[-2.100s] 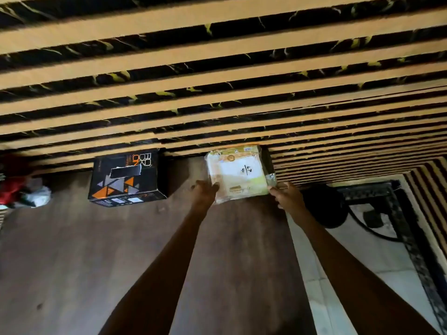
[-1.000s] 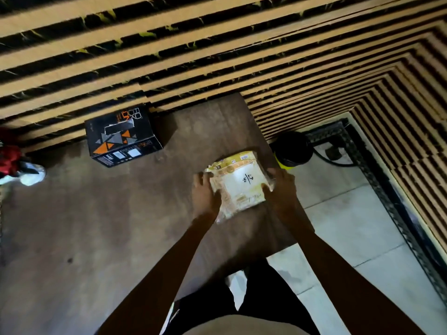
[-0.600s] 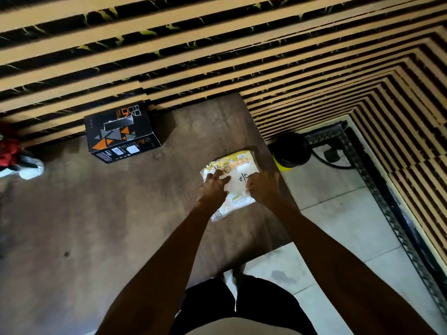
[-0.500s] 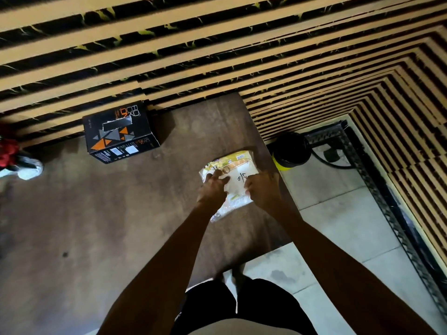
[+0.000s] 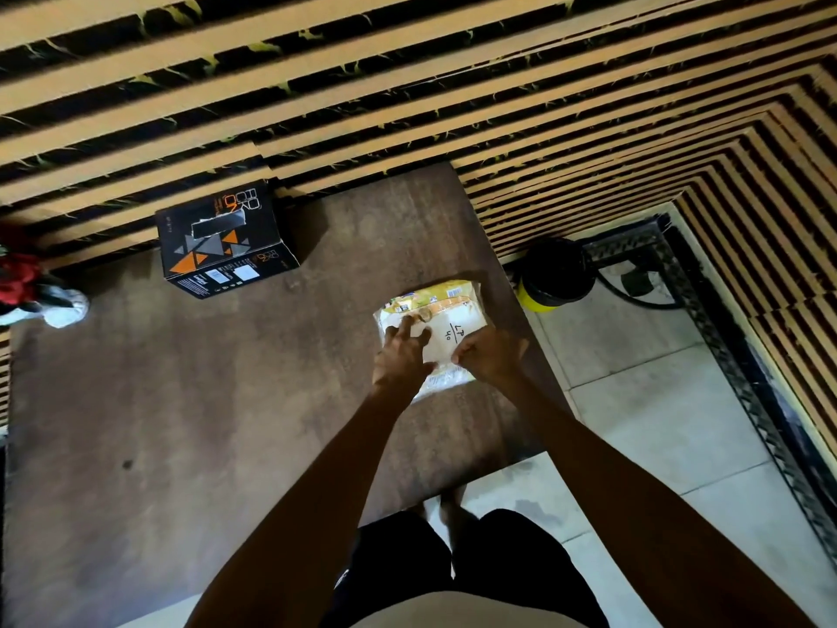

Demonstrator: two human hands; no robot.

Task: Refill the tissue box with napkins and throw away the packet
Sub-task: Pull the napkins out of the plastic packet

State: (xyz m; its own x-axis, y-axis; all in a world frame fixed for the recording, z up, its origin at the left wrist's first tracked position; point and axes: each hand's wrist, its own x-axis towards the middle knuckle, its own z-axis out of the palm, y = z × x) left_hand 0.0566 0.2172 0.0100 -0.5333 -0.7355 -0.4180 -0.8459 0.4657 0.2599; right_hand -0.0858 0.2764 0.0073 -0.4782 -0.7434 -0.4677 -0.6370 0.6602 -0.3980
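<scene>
Change: my left hand point(image 5: 401, 353) flattened, fingers spread, on the packet point(image 5: 432, 326).
Right hand point(image 5: 489, 355): curled, pinching its 5 o'clock edge; I'd say opening begins.

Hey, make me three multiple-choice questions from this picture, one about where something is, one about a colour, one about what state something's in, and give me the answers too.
1. Where is the napkin packet?
A. on the floor
B. on the table near its right edge
C. on top of the box

2. What colour are the triangles on the black box?
A. orange and grey
B. blue
C. green

3. What are the hands doing?
A. both on the packet
B. both hanging free
C. one lifting the box

Answers: 1 B, it lies flat on the brown table. 2 A, those colours show on the box top. 3 A, the left hand and the right hand both rest on its wrapper.
</scene>
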